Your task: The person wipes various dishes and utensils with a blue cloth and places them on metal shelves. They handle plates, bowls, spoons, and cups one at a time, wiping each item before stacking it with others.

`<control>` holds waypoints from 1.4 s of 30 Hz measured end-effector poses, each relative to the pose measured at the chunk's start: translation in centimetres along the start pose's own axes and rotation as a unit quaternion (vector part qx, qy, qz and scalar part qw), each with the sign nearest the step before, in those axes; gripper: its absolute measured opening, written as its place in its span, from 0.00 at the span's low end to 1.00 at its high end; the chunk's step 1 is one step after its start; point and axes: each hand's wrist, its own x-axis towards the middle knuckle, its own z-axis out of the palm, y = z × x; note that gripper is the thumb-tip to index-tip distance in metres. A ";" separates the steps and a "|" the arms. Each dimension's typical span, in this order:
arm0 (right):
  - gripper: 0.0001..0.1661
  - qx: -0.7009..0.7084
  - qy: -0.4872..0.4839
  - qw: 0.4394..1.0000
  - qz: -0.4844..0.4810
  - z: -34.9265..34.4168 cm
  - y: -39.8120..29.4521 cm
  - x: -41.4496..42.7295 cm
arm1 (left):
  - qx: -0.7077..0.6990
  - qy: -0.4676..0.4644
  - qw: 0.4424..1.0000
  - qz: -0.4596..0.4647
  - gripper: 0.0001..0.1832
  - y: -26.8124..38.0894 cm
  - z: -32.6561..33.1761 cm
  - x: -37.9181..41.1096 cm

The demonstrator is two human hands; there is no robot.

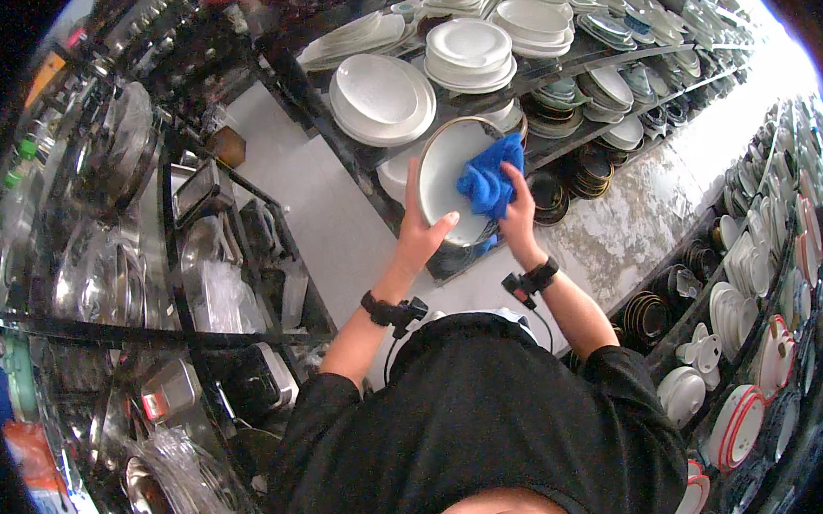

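Note:
In my left hand [424, 232] is a round white bowl or deep plate [443, 185] with a thin brown rim; the thumb lies over its near edge and the fingers are behind its left side. A blue cloth [489, 179] is bunched in my right hand [519, 213] and lies against the dish's inner right side. It hides part of a dark pattern inside the dish. Both hands are in front of the end of a dark shelf. A further bit of blue shows below the dish; I cannot tell what it is.
Stacked white plates [470, 44] and an oval plate pile [382, 98] stand on the shelf ahead. Dark bowls [548, 194] sit lower. Racks of dishes [738, 425] line the right side; metal trays and plastic-wrapped wares [225, 295] fill the left. Pale floor [325, 212] shows between.

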 end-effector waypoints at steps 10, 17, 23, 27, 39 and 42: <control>0.29 -0.093 -0.133 0.986 -0.028 -6.0 -0.7 3.4 | -0.110 -0.109 0.975 -0.157 0.52 1.8 0.2 2.4; 0.32 0.038 0.003 0.998 0.053 -4.5 -1.0 2.4 | -0.147 -0.035 0.987 -0.046 0.56 0.4 4.4 2.3; 0.32 -0.142 -0.087 0.986 -0.024 -6.9 -0.7 5.4 | -0.101 -0.109 0.986 -0.074 0.53 0.2 2.2 4.6; 0.31 -0.080 -0.106 0.991 -0.006 -7.3 -0.3 6.6 | -0.167 -0.085 0.972 -0.139 0.52 0.3 2.2 5.2; 0.36 -0.141 -0.094 0.985 0.003 -7.5 -0.1 7.5 | -0.174 -0.111 0.965 -0.164 0.54 -1.8 2.7 7.0; 0.38 -0.116 -0.142 0.983 -0.014 -8.4 0.3 8.5 | -0.147 -0.142 0.963 -0.177 0.53 -2.1 1.9 7.0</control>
